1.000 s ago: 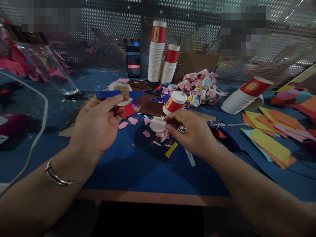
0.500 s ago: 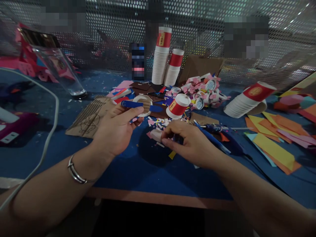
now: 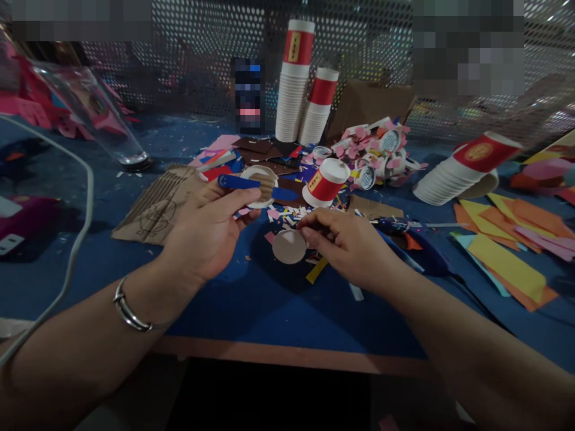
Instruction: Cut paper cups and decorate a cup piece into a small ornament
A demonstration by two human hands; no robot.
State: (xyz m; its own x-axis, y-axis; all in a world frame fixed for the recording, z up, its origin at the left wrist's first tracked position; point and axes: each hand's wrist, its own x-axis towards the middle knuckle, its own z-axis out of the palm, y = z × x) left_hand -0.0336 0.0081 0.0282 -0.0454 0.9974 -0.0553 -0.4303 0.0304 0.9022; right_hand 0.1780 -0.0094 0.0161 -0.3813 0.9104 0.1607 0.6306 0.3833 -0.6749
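Between the thumb and fingers of my left hand [image 3: 213, 227] is a round white paper-cup piece [image 3: 256, 173]. Ribbed cardboard shows inside its rim, and a blue paper strip [image 3: 284, 194] sticks out on both sides. My right hand [image 3: 344, 242] pinches the edge of a pale paper disc [image 3: 289, 246] just above the blue table, its flat face towards me. Beyond the disc stands an upside-down red and white paper cup [image 3: 327, 182] among small paper scraps [image 3: 291, 216]. A yellow paper strip [image 3: 317, 270] lies under my right fingers.
Stacked paper cups [image 3: 293, 108] stand at the back, beside pink-decorated cup pieces [image 3: 372, 158]. A glue gun [image 3: 415, 245] with a cord lies right, near coloured paper [image 3: 507, 266]. To the left are corrugated cardboard [image 3: 150, 209], a tilted glass [image 3: 103, 120] and a white cable [image 3: 83, 239].
The pale disc in my right hand has turned from a steep slant to face me more fully. My left hand keeps its hold on the cup piece. The view has shifted slightly.
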